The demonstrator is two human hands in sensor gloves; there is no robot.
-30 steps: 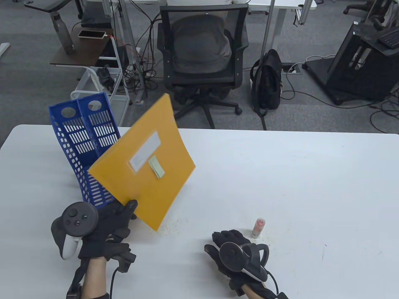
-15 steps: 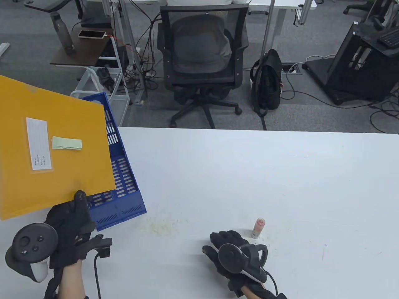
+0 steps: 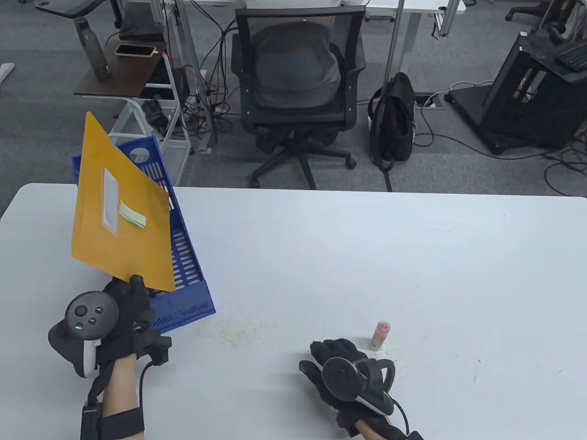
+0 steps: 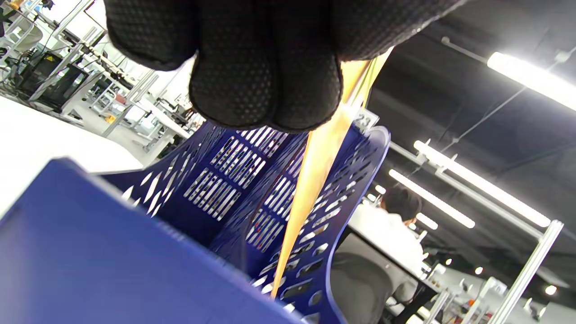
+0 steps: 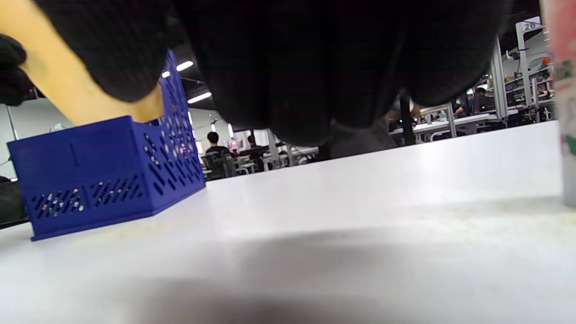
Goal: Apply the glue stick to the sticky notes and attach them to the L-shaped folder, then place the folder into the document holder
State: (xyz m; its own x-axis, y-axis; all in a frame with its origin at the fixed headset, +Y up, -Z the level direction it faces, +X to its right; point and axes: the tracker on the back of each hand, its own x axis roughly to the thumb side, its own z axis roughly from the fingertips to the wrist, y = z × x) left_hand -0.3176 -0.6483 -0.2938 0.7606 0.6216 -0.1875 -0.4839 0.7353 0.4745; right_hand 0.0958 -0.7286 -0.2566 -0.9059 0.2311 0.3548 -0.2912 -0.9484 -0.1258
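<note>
Both hands wore black textured gloves. The left hand [image 3: 124,321] carried a dark round tracker with small buttons and a white handle end; a black cable ran to a black wrist strap over bare forearm skin. The right hand [image 3: 339,362] bore a matching tracker.

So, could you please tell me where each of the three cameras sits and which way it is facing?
Table view: high above, looking down at the white table; shows the left hand holding the yellow folder, and the right hand beside the glue stick.
Left wrist view: under the left hand, looking up along the folder's edge into the blue document holder; gloved fingers on top.
Right wrist view: just above the tabletop, facing the holder; right fingers on top.
All three share the holder and folder.
</note>
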